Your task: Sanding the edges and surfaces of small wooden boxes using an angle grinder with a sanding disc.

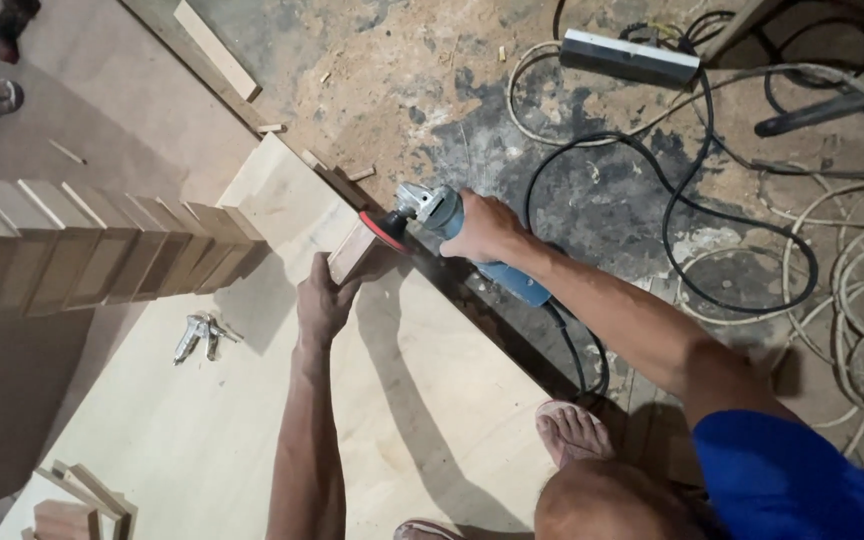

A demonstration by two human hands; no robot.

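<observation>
Underfoot, a plywood sheet (392,400) filled the frame from six to nine o'clock, blocks (102,250) ranked at nine. Near centre the right hand (487,228) was clamped round a blue grinder (452,225), its disc touching a small block (354,252) gripped from below by the left hand (324,300). That block looked light, stiff, best held by its lower end, away from the disc.

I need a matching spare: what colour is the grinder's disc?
Red, on the grinder held in the right hand; shows best in the head view.
</observation>
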